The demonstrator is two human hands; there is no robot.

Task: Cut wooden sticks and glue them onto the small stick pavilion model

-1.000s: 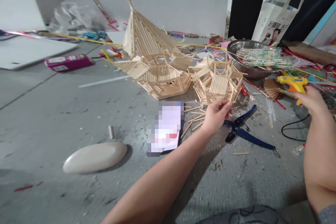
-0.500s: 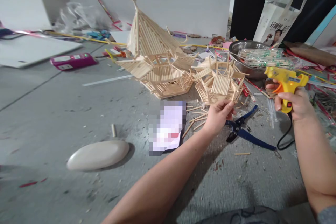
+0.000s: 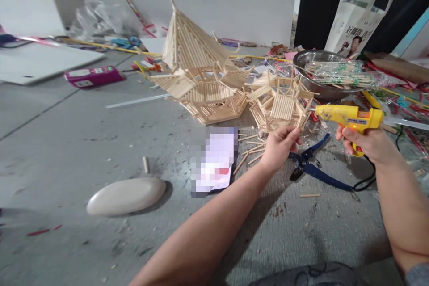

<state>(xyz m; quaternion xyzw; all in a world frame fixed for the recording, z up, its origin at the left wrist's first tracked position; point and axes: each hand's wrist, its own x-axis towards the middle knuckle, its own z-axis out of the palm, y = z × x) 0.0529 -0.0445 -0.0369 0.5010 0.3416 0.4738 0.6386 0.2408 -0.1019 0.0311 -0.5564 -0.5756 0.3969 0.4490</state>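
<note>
My right hand (image 3: 375, 143) is wrapped round the handle of a yellow hot glue gun (image 3: 348, 115) with an orange trigger. Its nozzle points left, beside the right side of a small wooden-stick model (image 3: 282, 106); whether it touches cannot be seen. My left hand (image 3: 279, 145) is closed in a pinch at the front right of that model's base; the fingertips partly hide the edge there. To its left stands a larger stick model (image 3: 201, 85) with a tall pointed roof. Blue-handled pliers (image 3: 310, 167) lie open on the floor between my hands.
A phone (image 3: 216, 161) and loose sticks (image 3: 251, 154) lie left of my left hand. Further left are a pale oval object (image 3: 126, 195) and a purple box (image 3: 94, 77). A metal bowl (image 3: 301, 60) of wrapped sticks and a white bag (image 3: 353, 20) stand behind.
My right hand has turned the glue gun from an upward-left tilt to nearly level and brought its nozzle left and lower, close to the small model. My left hand stays in place.
</note>
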